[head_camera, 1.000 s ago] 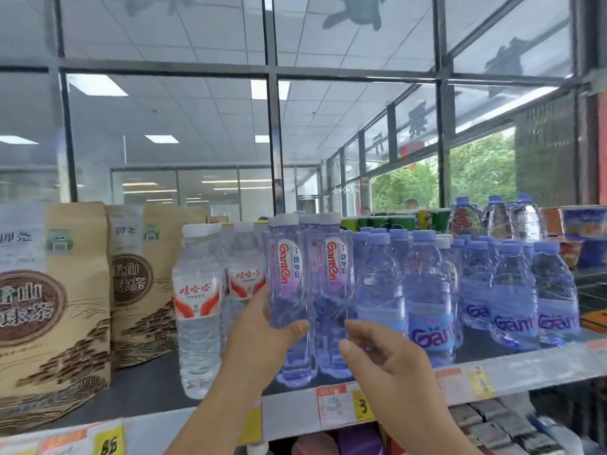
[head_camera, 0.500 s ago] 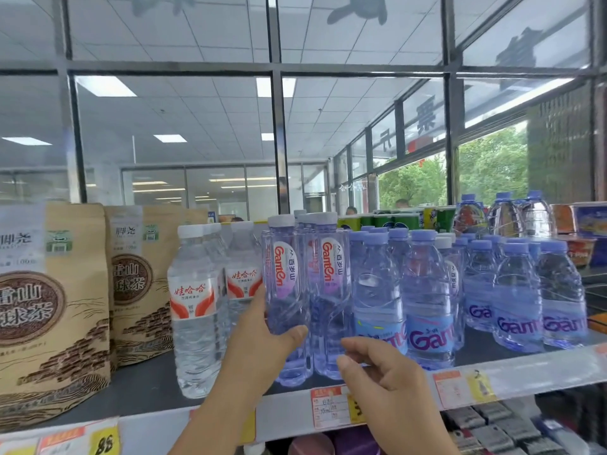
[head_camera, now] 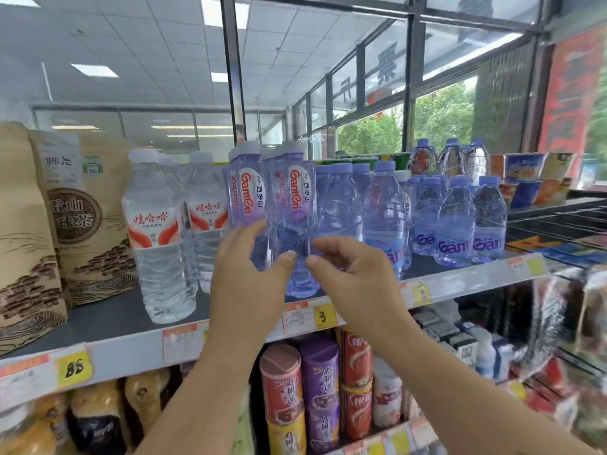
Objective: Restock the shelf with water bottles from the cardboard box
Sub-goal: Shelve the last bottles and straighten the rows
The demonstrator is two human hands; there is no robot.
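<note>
- 2 tall Ganten bottles [head_camera: 244, 198]: upright at the front edge of the shelf [head_camera: 131, 343].
- Left hand [head_camera: 249, 274], right hand [head_camera: 358, 284]: the right has moved closer. Fingers [head_camera: 258, 226] are half-curled at the bottles; grip unclear.
- Placement judged nearly finished.

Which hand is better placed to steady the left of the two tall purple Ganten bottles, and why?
Probably left. The left hand has its fingers raised right in front of the left tall bottle; the right hand sits further right, before the neighbouring tall bottle.
</note>
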